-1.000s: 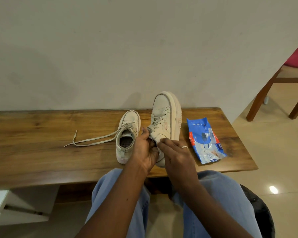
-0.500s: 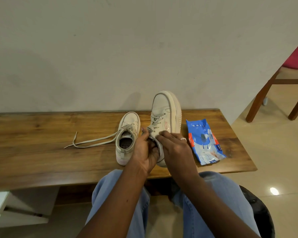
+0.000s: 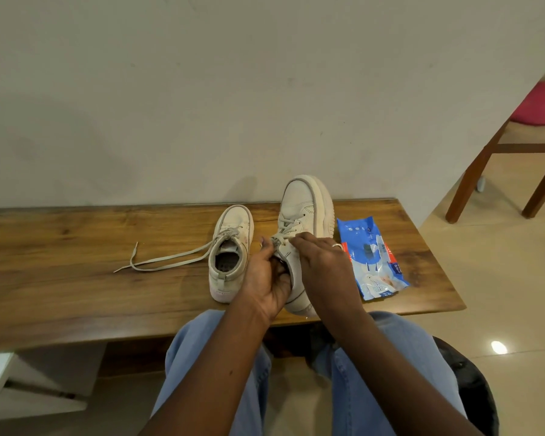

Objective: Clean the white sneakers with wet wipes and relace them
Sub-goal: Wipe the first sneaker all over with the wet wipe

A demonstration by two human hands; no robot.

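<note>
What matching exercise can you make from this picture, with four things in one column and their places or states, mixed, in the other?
Things: 1 left sneaker; 2 right sneaker; 3 wipes pack; 4 chair.
States: a bears a red cushion; b tilted, toe up, held; c lies flat, blue; d stands on the table, lace trailing.
Pairs: 1-d; 2-b; 3-c; 4-a.

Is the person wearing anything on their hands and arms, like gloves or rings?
No gloves. The left hand and the right hand are bare, and so are the forearms, with no sleeves in view. One thin silvery ring sits on a finger of the right hand. Lower down you can see blue jeans.
</note>
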